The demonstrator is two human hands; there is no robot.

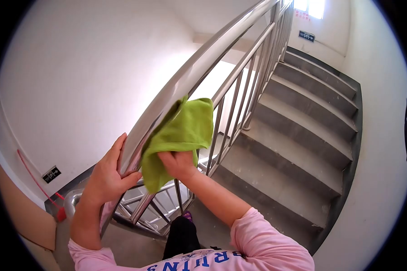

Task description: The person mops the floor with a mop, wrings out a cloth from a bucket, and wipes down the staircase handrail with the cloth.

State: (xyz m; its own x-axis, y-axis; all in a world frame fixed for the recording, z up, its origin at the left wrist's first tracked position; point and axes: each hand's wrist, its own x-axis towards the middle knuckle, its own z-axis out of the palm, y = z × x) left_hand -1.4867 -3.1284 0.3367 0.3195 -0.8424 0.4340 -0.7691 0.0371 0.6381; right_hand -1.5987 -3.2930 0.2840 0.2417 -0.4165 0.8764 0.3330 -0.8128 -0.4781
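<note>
A thick, shiny metal handrail (185,74) runs from the lower left up to the top of the view. My left hand (111,174) is wrapped round its lower part, thumb on the near side and fingers on the far side. Just to the right, my right hand (178,163) grips a green cloth (185,124) against the side of the railing. The cloth drapes over and below my fingers, hiding their tips and part of the rail. Whether the cloth presses on the handrail all along cannot be seen.
Grey stairs (285,135) climb on the right beside a white wall (380,135). Metal balusters (233,108) stand under the rail. Exit signs (306,36) hang on the walls. A red broom (61,213) is at the lower left. My foot (187,217) is on the floor below.
</note>
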